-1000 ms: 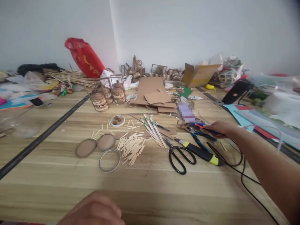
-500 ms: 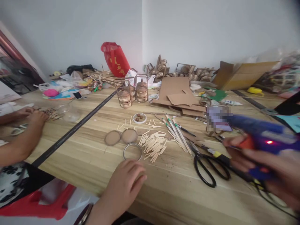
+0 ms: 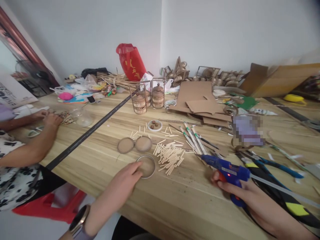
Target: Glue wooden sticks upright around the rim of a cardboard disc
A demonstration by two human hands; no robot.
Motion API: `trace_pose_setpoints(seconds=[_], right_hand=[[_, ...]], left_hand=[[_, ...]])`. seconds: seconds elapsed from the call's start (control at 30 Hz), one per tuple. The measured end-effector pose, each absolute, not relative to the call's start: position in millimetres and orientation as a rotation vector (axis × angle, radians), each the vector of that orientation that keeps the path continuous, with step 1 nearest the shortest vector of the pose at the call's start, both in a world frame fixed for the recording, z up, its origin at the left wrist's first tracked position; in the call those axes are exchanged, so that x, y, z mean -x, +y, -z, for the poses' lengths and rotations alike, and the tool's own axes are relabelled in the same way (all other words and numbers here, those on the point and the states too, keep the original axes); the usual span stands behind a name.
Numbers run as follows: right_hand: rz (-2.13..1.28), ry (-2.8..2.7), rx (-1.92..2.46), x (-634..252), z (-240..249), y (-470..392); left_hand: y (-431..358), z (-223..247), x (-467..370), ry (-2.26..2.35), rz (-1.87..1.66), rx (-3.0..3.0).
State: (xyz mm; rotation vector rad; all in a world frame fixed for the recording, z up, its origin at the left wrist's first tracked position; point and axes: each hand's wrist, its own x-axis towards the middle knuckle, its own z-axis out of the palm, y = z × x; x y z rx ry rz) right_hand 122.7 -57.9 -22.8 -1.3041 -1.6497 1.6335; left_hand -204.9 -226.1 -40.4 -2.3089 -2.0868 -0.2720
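My right hand (image 3: 235,190) is wrapped round a blue hot glue gun (image 3: 225,168) with a lit red light and a glue stick at its back. The nozzle points left, near the pile of short wooden sticks (image 3: 170,156). My left hand (image 3: 128,175) has its fingers closed at the left rim of a thin round ring (image 3: 153,166), which lies flat on the table. Part of that rim is hidden under the fingers. Just behind the ring are two rimmed round discs (image 3: 125,145). A white round lid (image 3: 155,125) holds several small brown balls.
Large scissors are partly hidden by my right arm; pliers (image 3: 277,166) lie beside it. Small lidded baskets (image 3: 158,96), cardboard sheets (image 3: 195,93) and a red bag (image 3: 132,63) stand farther back. At left, another person's hands (image 3: 50,118) work near a clear plastic container (image 3: 83,117).
My right hand has brought the glue gun leftward and down toward the sticks. My left hand has shifted left and down onto the ring's left rim. The camera view has turned slightly left.
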Motion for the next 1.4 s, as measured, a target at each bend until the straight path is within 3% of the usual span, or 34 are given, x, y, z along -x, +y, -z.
trace_pose_setpoints(seconds=[0.13, 0.3, 0.43, 0.63, 0.77, 0.97, 1.17, 1.4], right_hand=[[-1.504, -1.71, 1.323, -117.5, 28.0, -47.0], [-1.474, -1.657, 1.261, -100.4, 27.6, -45.9], [-1.458, -1.631, 1.22, -100.6, 30.0, -48.1], [-1.472, -1.588, 1.191, -107.3, 37.0, -50.8], [-1.469, -1.508, 1.083, -105.0, 41.6, -53.0], [-1.502, -1.385, 0.929, -80.9, 28.7, -62.7], [-1.53, -1.365, 0.832, -51.8, 22.6, -70.9], [-1.528, -1.456, 0.9, -46.6, 22.3, -81.1]], left_hand=[[-215.6, 19.1, 218.7, -2.232, 0.49, 1.971], [-147.9, -5.5, 201.8, -2.577, 0.113, 1.479], [-106.6, -5.2, 192.9, -2.633, -0.093, 1.471], [-102.3, -11.9, 201.0, -2.678, -0.075, 1.546], [-112.7, -20.5, 196.9, -2.634, 0.335, 1.642], [-124.9, -12.0, 158.8, -2.135, 1.142, 2.408], [-123.1, 8.5, 134.3, -1.813, 1.355, 2.654], [-127.5, 18.7, 128.6, -1.872, 1.715, 2.848]])
